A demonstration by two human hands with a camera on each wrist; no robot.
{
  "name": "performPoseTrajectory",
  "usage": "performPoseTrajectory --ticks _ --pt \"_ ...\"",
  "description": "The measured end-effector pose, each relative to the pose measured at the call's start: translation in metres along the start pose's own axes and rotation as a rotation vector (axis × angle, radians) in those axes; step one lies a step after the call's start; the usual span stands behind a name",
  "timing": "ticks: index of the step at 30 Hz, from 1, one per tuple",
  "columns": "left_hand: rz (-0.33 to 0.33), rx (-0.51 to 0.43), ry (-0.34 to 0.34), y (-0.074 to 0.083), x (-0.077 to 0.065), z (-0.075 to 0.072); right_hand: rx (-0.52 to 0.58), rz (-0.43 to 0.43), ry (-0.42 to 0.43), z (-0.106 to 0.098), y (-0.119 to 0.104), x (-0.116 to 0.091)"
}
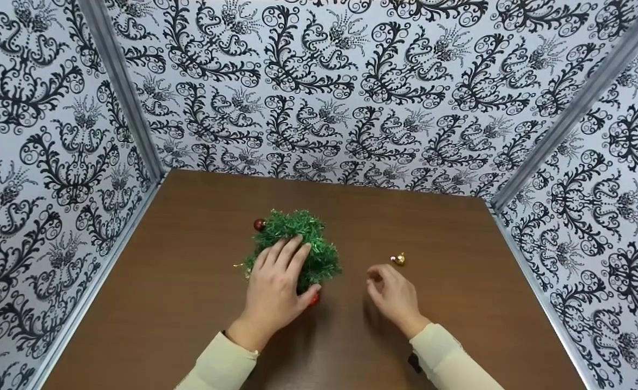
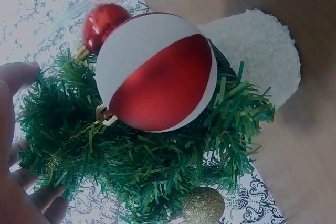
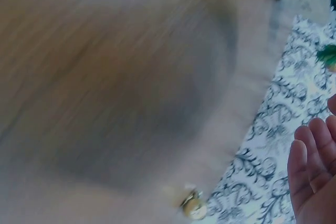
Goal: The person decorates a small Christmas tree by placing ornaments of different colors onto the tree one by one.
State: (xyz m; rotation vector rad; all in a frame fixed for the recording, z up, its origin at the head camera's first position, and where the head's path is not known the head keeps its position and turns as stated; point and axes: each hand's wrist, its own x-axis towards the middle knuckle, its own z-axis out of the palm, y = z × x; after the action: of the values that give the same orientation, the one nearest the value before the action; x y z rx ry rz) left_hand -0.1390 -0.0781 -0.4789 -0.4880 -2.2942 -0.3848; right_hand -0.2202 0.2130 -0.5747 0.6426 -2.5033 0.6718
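A small artificial Christmas tree (image 1: 294,225) stands at the middle of the table, its green tinsel branches hung with baubles. My left hand (image 1: 277,276) lies over it, thumb on one side and fingers round the other. In the left wrist view, a large red-and-white bauble (image 2: 163,72), a shiny red bauble (image 2: 107,24) and a gold glitter bauble (image 2: 203,205) show on the tree, and a fuzzy white base (image 2: 257,51). My right hand (image 1: 395,295), fingers loosely bent and holding nothing, hovers right of the tree, close to a little gold ornament (image 1: 400,260) on the table.
The brown tabletop (image 1: 189,260) is bordered by metal rails and patterned black-and-white walls (image 1: 319,97) at the back and both sides. A dark red bauble (image 1: 259,224) sticks out at the tree's far left side.
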Motion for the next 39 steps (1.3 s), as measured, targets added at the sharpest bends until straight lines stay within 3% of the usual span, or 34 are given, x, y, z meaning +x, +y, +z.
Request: performPoseTrajectory --ticks 10,20,24,39 --pt "-0.015 -0.027 -0.015 0.001 0.000 -0.002 -0.021 0.137 -0.036 -0.001 0.039 0.003" --pt "-0.018 -0.017 -0.037 0.000 -0.001 -0.001 -0.031 0.344 -0.047 -0.001 0.077 0.012" --pt "-0.018 -0.021 -0.033 0.000 -0.001 0.000 -0.038 0.402 -0.099 -0.001 0.087 0.015" --pt "0.009 -0.009 -0.003 -0.001 -0.002 0.001 -0.099 0.372 -0.171 0.009 0.099 0.028"
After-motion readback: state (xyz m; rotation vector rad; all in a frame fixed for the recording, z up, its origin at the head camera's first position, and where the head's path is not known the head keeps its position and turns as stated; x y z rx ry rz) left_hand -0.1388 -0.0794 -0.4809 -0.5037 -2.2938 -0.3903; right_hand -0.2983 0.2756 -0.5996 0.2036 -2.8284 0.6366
